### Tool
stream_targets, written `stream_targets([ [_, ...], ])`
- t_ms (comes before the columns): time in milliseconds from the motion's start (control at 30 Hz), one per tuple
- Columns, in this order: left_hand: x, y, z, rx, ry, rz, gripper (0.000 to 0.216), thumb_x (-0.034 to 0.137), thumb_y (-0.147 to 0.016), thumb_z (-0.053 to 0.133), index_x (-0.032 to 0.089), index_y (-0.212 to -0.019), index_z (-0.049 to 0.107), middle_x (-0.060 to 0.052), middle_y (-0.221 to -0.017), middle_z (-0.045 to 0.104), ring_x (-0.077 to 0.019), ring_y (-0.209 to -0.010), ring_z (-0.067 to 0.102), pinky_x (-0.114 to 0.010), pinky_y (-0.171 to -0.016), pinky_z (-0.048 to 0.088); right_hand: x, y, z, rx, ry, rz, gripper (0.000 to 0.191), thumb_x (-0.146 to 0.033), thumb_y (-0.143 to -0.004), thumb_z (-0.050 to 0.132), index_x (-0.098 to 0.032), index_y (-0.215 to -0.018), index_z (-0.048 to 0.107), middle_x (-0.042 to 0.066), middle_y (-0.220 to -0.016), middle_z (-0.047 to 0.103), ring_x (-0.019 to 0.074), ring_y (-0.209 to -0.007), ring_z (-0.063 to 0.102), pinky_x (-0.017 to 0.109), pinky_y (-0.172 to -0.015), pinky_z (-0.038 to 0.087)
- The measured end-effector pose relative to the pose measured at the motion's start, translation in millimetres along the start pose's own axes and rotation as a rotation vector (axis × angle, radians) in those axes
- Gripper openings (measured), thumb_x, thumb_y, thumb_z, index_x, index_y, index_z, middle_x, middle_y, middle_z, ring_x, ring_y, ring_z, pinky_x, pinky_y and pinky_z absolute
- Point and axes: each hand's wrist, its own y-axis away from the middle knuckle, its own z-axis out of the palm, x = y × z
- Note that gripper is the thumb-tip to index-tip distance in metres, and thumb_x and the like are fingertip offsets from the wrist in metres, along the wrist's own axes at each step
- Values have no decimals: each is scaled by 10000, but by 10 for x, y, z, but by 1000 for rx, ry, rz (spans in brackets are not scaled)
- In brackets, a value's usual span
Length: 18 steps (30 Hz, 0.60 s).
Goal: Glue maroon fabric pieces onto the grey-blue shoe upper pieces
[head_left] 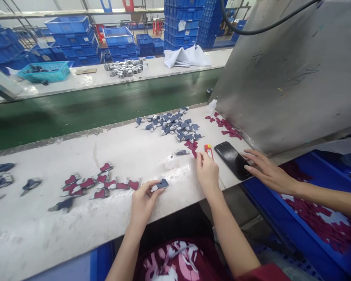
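Observation:
My left hand (146, 199) pinches a small dark-blue and grey part (163, 183) just above the near edge of the worktable. To its right, my right hand (207, 173) has its fingers drawn together at a little pile of maroon pieces (191, 146); whether a piece is between the fingertips is hidden. Beyond both hands lies a heap of blue and grey parts (172, 125). A single blue part (181, 152) sits beside a small clear bottle (170, 161). Left of my left hand are several similar parts with maroon faces (87, 183).
At the right, another person's hand (261, 169) touches a black phone (232, 159); a red and yellow lighter (208, 150) is nearby. More maroon pieces (226, 127) lie by a metal panel (280, 78). A blue bin (307, 210) stands below right. A green conveyor belt (105, 105) runs behind the worktable (105, 218).

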Motion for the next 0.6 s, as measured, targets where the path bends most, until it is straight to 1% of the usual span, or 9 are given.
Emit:
stream_targets([
  [67, 2, -1, 9, -9, 26, -17, 179, 323, -745, 774, 225, -894, 791, -1, -773, 767, -135, -559, 570, -243, -608, 495, -47, 203, -47, -66, -92, 13, 379, -444, -1005, 428, -171, -1017, 691, 132, -886, 727, 249, -736, 675, 408, -712, 558],
  [100, 4, -2, 13, -16, 33, -19, 170, 305, -738, 779, 227, -889, 792, 4, -751, 760, -135, -557, 563, -241, -602, 486, -86, 316, -55, -117, -158, 3, 363, -457, -997, 455, -191, -1006, 702, 116, -889, 738, 228, -728, 686, 366, -684, 566],
  [167, 8, -3, 15, -28, 40, -22, 164, 273, -728, 788, 231, -886, 795, 14, -714, 747, -133, -551, 551, -237, -596, 472, -186, 534, -39, -214, -407, 44, 317, -452, -967, 536, -207, -1038, 723, 110, -1005, 748, 230, -857, 713, 332, -699, 582],
  [200, 11, -1, 13, -31, 46, -24, 168, 262, -725, 791, 231, -890, 796, 15, -717, 749, -131, -549, 547, -235, -596, 470, -240, 629, -18, -249, -500, 74, 304, -445, -950, 570, -211, -1059, 732, 101, -1025, 749, 231, -899, 717, 322, -703, 588],
  [267, 18, 6, 9, -28, 64, -27, 175, 248, -725, 796, 231, -899, 795, 11, -754, 764, -127, -552, 546, -234, -600, 473, -338, 772, 37, -300, -616, 147, 298, -427, -905, 643, -214, -1090, 739, 75, -957, 759, 219, -868, 728, 320, -721, 599],
  [333, 24, 14, 7, -26, 80, -27, 176, 233, -730, 795, 228, -906, 794, 7, -790, 775, -124, -555, 547, -233, -609, 483, -404, 849, 92, -326, -663, 212, 290, -413, -861, 700, -207, -1060, 746, 54, -854, 762, 203, -790, 736, 322, -733, 605],
  [433, 24, 23, 10, -26, 97, -28, 175, 196, -729, 789, 224, -901, 794, 10, -783, 777, -119, -550, 550, -227, -609, 492, -447, 880, 147, -336, -693, 261, 248, -410, -821, 741, -195, -945, 747, 58, -816, 769, 202, -756, 743, 307, -703, 606],
  [500, 20, 24, 15, -24, 103, -25, 172, 177, -727, 787, 223, -892, 796, 15, -751, 770, -119, -545, 551, -222, -597, 490, -456, 878, 165, -337, -693, 256, 232, -407, -813, 747, -193, -903, 746, 60, -810, 772, 196, -738, 740, 292, -673, 599],
  [600, 18, 26, 15, -20, 107, -16, 166, 173, -725, 789, 219, -885, 801, 12, -735, 768, -117, -541, 551, -218, -586, 489, -462, 881, 180, -326, -667, 221, 213, -390, -822, 740, -191, -894, 753, 55, -798, 771, 183, -705, 727, 279, -644, 584],
])
